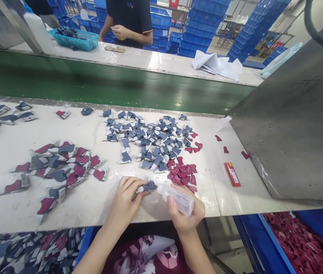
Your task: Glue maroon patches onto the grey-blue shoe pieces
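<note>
My left hand (128,196) is closed on a small dark blue-grey and white plastic part (150,186), held just over the table edge nearest me. My right hand (187,213) grips a translucent squeeze bottle (180,199), tilted so that its nozzle points left at the part. The nozzle tip is close to the part; whether they touch I cannot tell. Beyond my hands lies a heap of similar blue-grey and white parts (152,140). A pile of flat maroon pieces (182,173) sits just behind the bottle.
Parts with maroon inlays (72,163) lie on the left of the white table (207,182). A red box (232,175) rests at right, beside a metal housing (298,144). Below are a bin of maroon pieces (301,236) and assembled parts (30,251). Another person (130,23) stands across the green belt (107,82).
</note>
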Action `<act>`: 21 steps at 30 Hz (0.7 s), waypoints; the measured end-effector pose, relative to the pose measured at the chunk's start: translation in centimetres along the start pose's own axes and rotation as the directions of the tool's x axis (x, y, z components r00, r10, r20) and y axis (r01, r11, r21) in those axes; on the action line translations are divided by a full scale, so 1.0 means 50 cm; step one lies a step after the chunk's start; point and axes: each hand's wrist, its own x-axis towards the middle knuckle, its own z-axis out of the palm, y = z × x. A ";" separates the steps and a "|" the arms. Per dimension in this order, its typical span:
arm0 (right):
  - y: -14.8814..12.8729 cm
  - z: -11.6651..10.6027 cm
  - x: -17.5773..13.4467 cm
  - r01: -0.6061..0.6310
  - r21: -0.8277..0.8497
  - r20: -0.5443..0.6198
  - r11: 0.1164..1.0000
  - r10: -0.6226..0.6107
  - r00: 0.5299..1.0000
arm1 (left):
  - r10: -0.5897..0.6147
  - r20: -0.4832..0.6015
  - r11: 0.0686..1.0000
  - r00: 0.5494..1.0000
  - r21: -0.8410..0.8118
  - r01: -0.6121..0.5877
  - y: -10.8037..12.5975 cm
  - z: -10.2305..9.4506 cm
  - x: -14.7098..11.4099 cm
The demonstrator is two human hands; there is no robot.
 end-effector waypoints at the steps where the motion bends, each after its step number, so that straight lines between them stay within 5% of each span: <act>1: -0.001 0.006 0.002 0.009 -0.010 -0.007 1.000 -0.009 1.000 | 0.006 -0.008 1.000 1.000 0.008 -0.006 -0.002 0.002 -0.001; 21: -0.003 0.016 0.009 -0.082 0.000 0.022 0.997 0.082 0.996 | 0.042 0.011 0.998 0.999 0.044 -0.042 -0.012 0.006 -0.004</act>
